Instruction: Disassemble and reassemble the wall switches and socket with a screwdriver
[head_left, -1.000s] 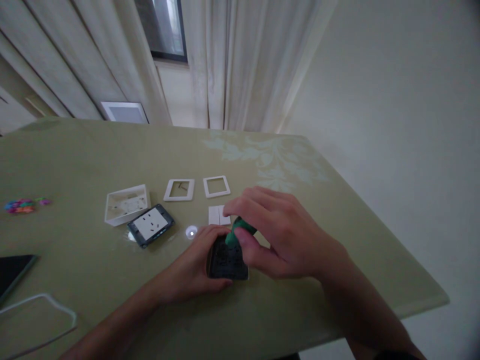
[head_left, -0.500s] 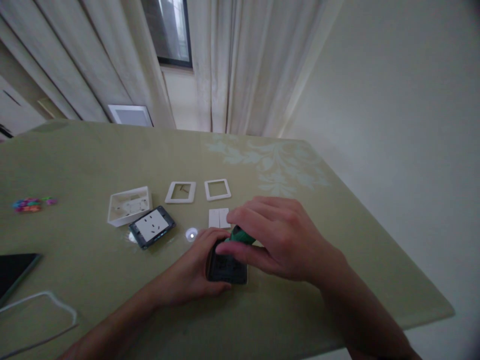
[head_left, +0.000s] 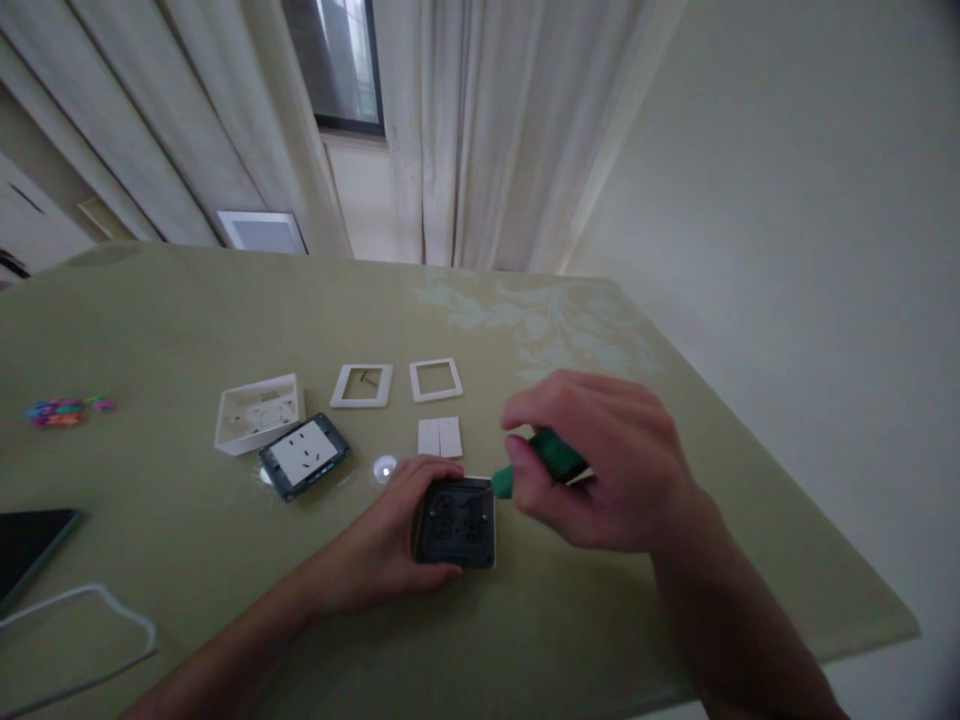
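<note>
My left hand [head_left: 409,525] grips a black wall switch module [head_left: 456,525] by its left side, thumb at the near edge and fingers at the far edge. A pale rim shows around the module, and a small screw sits at each side of its face. My right hand [head_left: 600,465] is closed around a green-handled screwdriver [head_left: 555,455], just right of the module's far right corner. The screwdriver's shaft and tip cannot be made out. Beyond the module lies a white switch rocker plate [head_left: 440,437].
Two white frames [head_left: 361,386] [head_left: 436,380] lie farther back, screws inside the left one. A socket module [head_left: 304,455] leans by a white back box [head_left: 259,412]. At left are colourful small pieces [head_left: 64,411], a dark flat device [head_left: 34,545] and a white cable [head_left: 97,590].
My right hand has moved right with the screwdriver, off the module's far edge, uncovering the module's face and the rocker plate. My left hand keeps its hold.
</note>
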